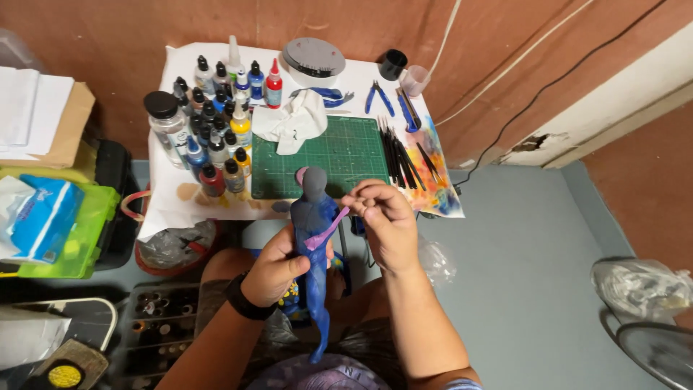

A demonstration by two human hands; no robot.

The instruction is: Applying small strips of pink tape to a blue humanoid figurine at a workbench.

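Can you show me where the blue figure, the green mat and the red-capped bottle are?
Figure [315, 278], head view, on its blue torso.
Mat [346, 155], head view, on a bare part of the grid.
Red-capped bottle [273, 85], head view, on its body.

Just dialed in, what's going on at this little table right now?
A person sits at a small table and grips a blue and grey figurine around its middle with the left hand. The right hand pinches a thin purple strip that lies across the figurine's chest. Behind it lie a green cutting mat, paint bottles, brushes and blue pliers, all untouched.
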